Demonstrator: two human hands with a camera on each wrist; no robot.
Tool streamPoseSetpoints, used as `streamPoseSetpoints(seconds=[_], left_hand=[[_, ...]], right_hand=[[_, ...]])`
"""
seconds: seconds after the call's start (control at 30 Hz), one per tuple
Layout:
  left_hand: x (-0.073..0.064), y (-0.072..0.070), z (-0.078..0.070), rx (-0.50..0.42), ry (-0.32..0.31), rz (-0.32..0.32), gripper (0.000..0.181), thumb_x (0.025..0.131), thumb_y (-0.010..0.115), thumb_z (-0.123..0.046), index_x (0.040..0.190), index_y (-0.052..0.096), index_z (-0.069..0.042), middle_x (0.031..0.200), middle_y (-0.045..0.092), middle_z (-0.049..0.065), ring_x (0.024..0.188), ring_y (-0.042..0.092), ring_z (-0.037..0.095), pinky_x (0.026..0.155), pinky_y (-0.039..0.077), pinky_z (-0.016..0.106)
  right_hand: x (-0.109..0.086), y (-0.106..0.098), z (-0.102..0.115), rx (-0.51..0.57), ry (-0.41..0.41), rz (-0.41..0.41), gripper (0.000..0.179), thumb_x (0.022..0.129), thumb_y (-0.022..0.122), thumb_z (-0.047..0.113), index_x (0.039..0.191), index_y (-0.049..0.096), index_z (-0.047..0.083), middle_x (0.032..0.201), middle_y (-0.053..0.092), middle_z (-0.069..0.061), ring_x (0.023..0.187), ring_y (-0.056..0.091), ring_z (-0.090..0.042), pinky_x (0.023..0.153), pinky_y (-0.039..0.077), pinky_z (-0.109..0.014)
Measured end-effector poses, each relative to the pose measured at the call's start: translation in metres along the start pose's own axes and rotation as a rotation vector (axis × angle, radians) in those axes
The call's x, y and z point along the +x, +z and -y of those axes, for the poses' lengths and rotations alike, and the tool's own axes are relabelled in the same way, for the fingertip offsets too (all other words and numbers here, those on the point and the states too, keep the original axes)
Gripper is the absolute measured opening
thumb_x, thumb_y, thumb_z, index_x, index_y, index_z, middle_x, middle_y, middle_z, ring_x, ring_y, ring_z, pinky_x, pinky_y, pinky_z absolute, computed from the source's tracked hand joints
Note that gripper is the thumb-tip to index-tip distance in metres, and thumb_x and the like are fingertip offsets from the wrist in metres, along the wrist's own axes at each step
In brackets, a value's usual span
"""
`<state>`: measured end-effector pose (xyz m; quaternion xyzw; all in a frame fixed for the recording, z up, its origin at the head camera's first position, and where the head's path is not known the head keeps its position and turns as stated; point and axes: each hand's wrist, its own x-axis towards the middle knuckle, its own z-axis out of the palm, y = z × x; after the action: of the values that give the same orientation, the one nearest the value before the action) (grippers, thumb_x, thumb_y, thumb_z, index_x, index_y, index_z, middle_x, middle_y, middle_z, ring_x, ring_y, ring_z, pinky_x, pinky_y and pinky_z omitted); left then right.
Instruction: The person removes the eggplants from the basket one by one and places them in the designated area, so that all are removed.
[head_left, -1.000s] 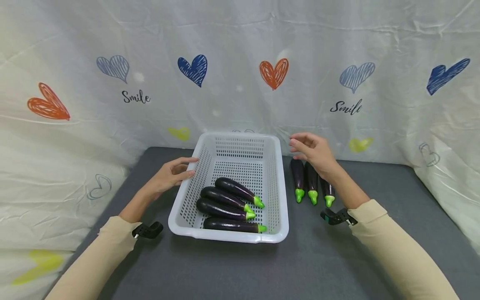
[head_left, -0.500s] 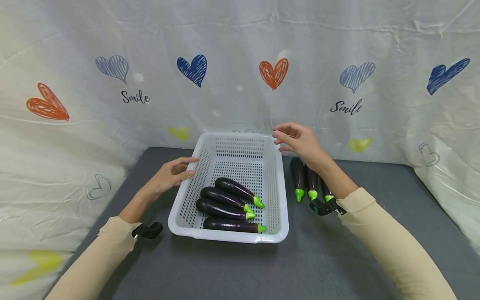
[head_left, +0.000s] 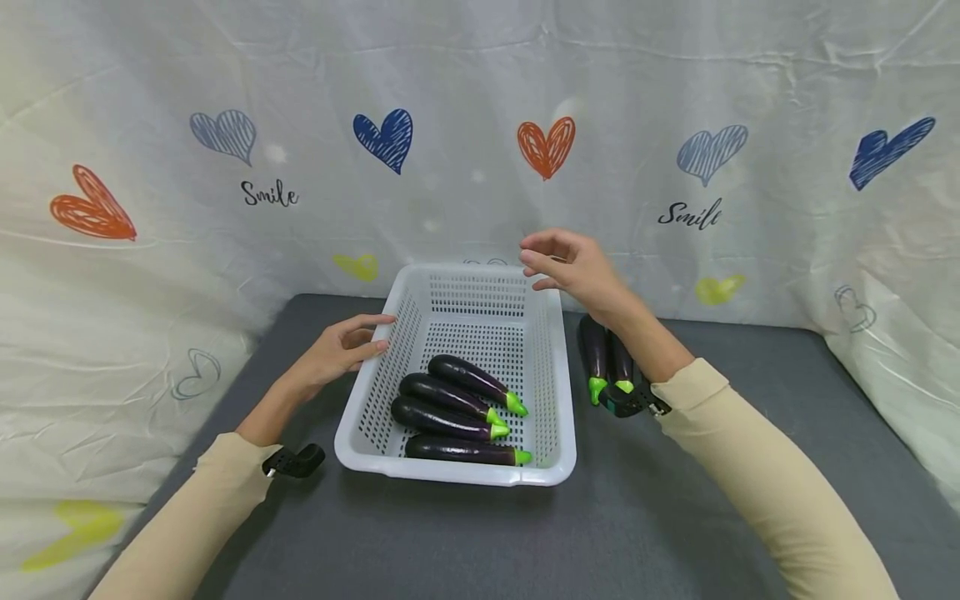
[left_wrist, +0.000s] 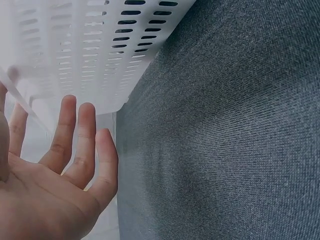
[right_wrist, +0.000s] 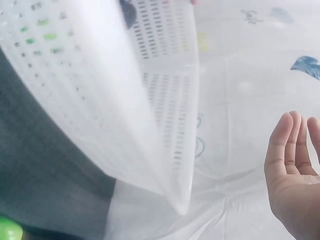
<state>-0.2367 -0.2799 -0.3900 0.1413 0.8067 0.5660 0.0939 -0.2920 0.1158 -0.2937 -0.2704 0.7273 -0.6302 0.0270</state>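
Note:
A white perforated plastic basket (head_left: pixel 352 442) stands on the dark table with several dark purple eggplants (head_left: pixel 450 417), green at the stem end, lying in its near half. At the basket's left rim my left hand (head_left: pixel 341 346) holds the edge, its thumb and index fingertip on the rim; in the left wrist view the other fingers (left_wrist: pixel 82 145) lie along the outer wall. Over the far right corner hovers my right hand (head_left: pixel 570 267), fingers loosely bent around nothing. The right wrist view also shows that hand (right_wrist: pixel 295 180) apart from the basket.
Right of the basket, two eggplants (head_left: pixel 594 350) show on the dark grey tabletop (head_left: pixel 465 542), partly under my right forearm. A white curtain (head_left: pixel 465 67) printed with hearts hangs behind and at the sides. Each wrist wears a black band (head_left: pixel 296 461).
My right hand has moved left and farther back, from above the loose eggplants to the basket's far right corner. My forearm now covers the third loose eggplant. The left hand stays put.

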Motion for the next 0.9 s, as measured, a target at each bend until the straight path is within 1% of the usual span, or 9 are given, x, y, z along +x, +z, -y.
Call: streamPoseSetpoints(seconds=[0.1,0.23,0.33,0.47,0.67,0.77,0.9], left_hand=[[0.0,0.0,0.0,0.005,0.002,-0.002,0.056,0.1,0.069,-0.02,0.151,0.048,-0.011,0.13,0.058,0.025,0.104,0.066,0.033,0.081,0.055,0.052],[0.001,-0.001,0.0,0.004,0.005,0.0,0.056,0.101,0.069,-0.02,0.151,0.048,-0.011,0.129,0.058,0.025,0.103,0.066,0.033,0.081,0.056,0.051],[0.001,-0.001,0.0,0.004,0.007,-0.001,0.056,0.101,0.069,-0.021,0.151,0.048,-0.011,0.128,0.059,0.025,0.103,0.067,0.032,0.081,0.055,0.052],[0.0,-0.001,0.002,0.005,0.003,-0.009,0.055,0.1,0.07,-0.022,0.151,0.05,-0.012,0.128,0.06,0.024,0.102,0.067,0.031,0.081,0.055,0.051],[0.0,-0.001,0.003,0.004,0.001,-0.007,0.055,0.1,0.07,-0.022,0.15,0.05,-0.015,0.129,0.06,0.022,0.104,0.067,0.032,0.08,0.056,0.048],[0.0,-0.001,0.003,0.008,-0.005,-0.011,0.055,0.099,0.071,-0.024,0.15,0.051,-0.016,0.128,0.06,0.021,0.104,0.067,0.032,0.08,0.056,0.048],[0.0,-0.001,0.003,0.012,0.0,-0.011,0.056,0.099,0.071,-0.024,0.15,0.051,-0.016,0.128,0.061,0.022,0.104,0.067,0.032,0.08,0.056,0.049]], right_hand=[[0.004,0.005,0.004,0.003,-0.011,0.016,0.03,0.1,0.068,0.014,0.127,0.064,0.001,0.12,0.061,-0.024,0.105,0.062,-0.036,0.085,0.055,-0.041],[0.01,0.014,0.008,-0.003,-0.037,0.045,0.029,0.1,0.068,0.011,0.126,0.064,0.0,0.118,0.064,-0.021,0.105,0.062,-0.039,0.084,0.056,-0.042],[0.014,0.021,0.011,-0.007,-0.055,0.073,0.028,0.099,0.069,0.01,0.126,0.064,0.0,0.116,0.065,-0.016,0.103,0.063,-0.036,0.083,0.056,-0.044],[0.018,0.031,0.014,-0.01,-0.067,0.107,0.029,0.097,0.071,0.008,0.125,0.065,0.001,0.116,0.066,-0.015,0.1,0.065,-0.032,0.082,0.056,-0.045],[0.025,0.047,0.013,-0.016,-0.058,0.146,0.031,0.094,0.075,0.007,0.124,0.066,0.001,0.115,0.066,-0.015,0.099,0.067,-0.031,0.083,0.055,-0.048],[0.027,0.053,0.012,-0.01,-0.049,0.171,0.031,0.094,0.075,0.006,0.124,0.066,0.001,0.116,0.065,-0.016,0.099,0.067,-0.031,0.083,0.056,-0.048],[0.03,0.062,0.011,-0.011,-0.043,0.183,0.031,0.093,0.076,0.006,0.122,0.067,0.001,0.115,0.065,-0.015,0.099,0.067,-0.032,0.081,0.056,-0.045]])
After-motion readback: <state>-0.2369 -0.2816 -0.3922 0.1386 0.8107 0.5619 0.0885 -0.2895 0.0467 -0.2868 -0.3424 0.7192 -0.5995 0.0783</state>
